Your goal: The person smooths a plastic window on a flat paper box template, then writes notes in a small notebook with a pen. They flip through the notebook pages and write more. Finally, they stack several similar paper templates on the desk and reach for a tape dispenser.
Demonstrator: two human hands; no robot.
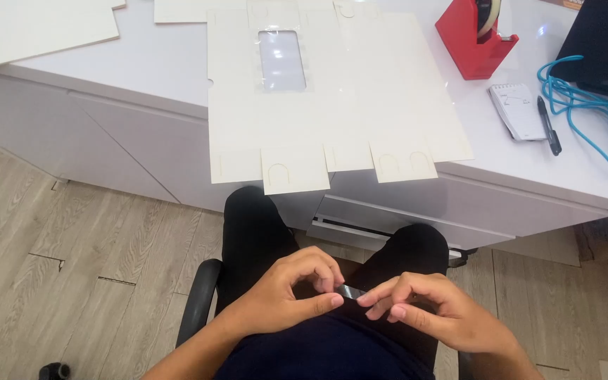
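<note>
Flat box blank [332, 98] on desk [142, 63]; tape dispenser [474, 39] to its right.

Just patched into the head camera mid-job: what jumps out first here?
First, the flat cream box blank with a clear window, lying on the white desk and overhanging its front edge. Next, low in the view, the left hand and right hand pinch a short strip of tape between their fingertips over the lap. At upper right sit a red tape dispenser and a blue cable.

Both hands [286, 299] [438, 309] pinch tape strip [352, 292] over lap.
</note>
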